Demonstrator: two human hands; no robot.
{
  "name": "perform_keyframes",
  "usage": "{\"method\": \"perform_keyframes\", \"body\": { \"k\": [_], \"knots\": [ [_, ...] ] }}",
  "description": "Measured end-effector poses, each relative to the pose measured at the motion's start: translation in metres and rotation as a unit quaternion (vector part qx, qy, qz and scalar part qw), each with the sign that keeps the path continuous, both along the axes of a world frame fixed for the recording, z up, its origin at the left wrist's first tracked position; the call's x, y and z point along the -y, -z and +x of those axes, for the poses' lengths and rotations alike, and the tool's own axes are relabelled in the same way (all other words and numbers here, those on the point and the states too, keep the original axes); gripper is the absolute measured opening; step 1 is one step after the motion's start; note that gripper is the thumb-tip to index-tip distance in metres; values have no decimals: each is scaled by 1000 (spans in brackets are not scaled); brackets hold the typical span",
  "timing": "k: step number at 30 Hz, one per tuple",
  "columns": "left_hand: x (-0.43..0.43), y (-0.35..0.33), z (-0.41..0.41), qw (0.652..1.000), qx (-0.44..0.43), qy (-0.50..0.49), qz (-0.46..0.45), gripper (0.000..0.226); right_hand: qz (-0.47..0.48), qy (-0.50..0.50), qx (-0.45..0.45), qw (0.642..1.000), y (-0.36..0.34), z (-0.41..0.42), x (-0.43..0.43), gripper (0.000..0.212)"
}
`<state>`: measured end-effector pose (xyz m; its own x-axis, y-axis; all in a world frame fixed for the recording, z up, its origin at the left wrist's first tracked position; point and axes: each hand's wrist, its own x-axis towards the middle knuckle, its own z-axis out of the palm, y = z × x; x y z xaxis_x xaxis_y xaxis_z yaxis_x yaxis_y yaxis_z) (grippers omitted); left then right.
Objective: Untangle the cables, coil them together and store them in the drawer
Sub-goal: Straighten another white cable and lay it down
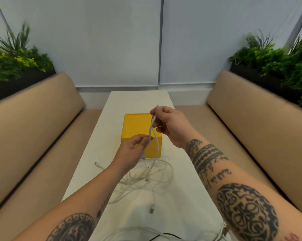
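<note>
Cables (146,176) lie in a loose white tangle on the surface (181,171), just in front of a yellow box (138,126); whether the box has the drawer cannot be told from this view. One strand (157,145) is raised out of the pile. The right hand (171,126) holds it at a fold, fingers (159,111) pinched together on it. The left hand (132,151) pinches the short leg near its end, fingers (143,142) closed on it. The long leg runs down into the tangle. Hazards, as judged from this position:

- Pulling the strand upward while its long leg is threaded through other loops would probably tighten the knot instead of freeing it.
- A hard pull could drag the whole pile, and a plug (151,210) lying near the front edge could slide off the surface.
- A second plug (96,164) near the left edge is exposed to the same risk.
- A plug snagged in a loop could be strained at its joint with the cord.
- The raised strand hangs close to the box and may catch on its corner.
- White cord on a white surface makes crossings hard to trace, so the wrong loop may be chosen.

A dark cord (164,234) at the bottom edge may belong to something else. No brand or text can be read. A small blue mark (143,155) on the box front is half hidden by the left hand. Letter-like tattoo marks on the right forearm cannot be read.
</note>
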<state>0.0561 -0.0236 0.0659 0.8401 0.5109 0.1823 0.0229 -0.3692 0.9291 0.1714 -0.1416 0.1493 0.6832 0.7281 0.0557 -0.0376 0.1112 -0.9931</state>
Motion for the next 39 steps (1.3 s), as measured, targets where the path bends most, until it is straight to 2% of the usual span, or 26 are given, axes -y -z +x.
{"method": "perform_keyframes", "body": {
  "k": [8,15,19,23,26,30,34,37,38,39],
  "knots": [
    [8,-7,-3,997,45,34,-51,28,73,12,-82,994,-7,3,5,15],
    [5,-11,-8,998,60,20,13,22,59,54,-116,990,5,7,11,15],
    [9,-16,-10,995,81,-31,55,21,48,70,-106,991,9,4,11,12],
    [-2,-20,-8,989,27,-81,122,19,17,111,-30,993,17,-1,12,12],
    [-8,-24,-6,989,-49,-78,118,23,0,117,29,993,20,-9,11,6],
    [1,-36,-6,995,-4,-68,66,28,-5,101,87,991,22,-21,2,8],
    [-2,-44,-8,984,25,-82,156,24,-51,112,87,989,25,-22,4,19],
    [-17,-51,-12,975,51,-95,195,22,-70,244,143,957,35,-10,17,39],
    [-21,-54,-13,973,62,-90,202,22,-56,268,174,946,39,-7,21,38],
    [-23,-58,-13,972,69,-85,206,22,-45,250,203,946,42,-6,23,31]
  ]
}}
